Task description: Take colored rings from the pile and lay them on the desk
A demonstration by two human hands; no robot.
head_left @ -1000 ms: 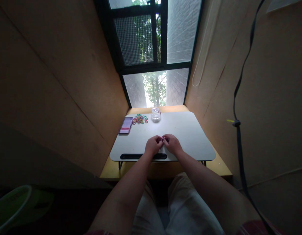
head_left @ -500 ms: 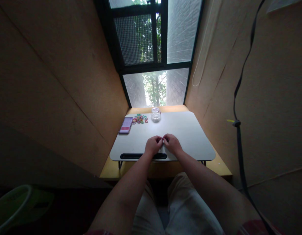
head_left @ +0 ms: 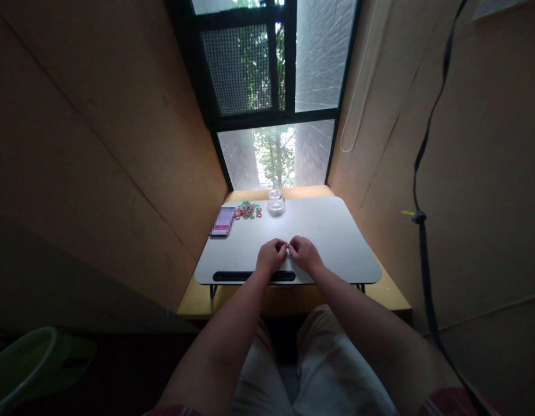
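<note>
Over the white lap desk, near its front edge, my left hand and my right hand meet almost fingertip to fingertip. Both are closed in a pinch. A tiny dark reddish bit shows between the fingertips, too small to name. Beyond my left hand, toward the back left, lies a loose pile of small coloured rings that look like hair ties. A clear round jar stands to the right of that pile.
A phone-like flat object, blurred out, rests at the desk's left edge. A black slot runs along the front. The desk stands on a yellow wooden surface between two walls. A dark strap hangs at right; a green basket sits low left.
Both hands have shifted very slightly at the fingertips and stay pinched together in the same place. Nothing else on the desk has moved.
</note>
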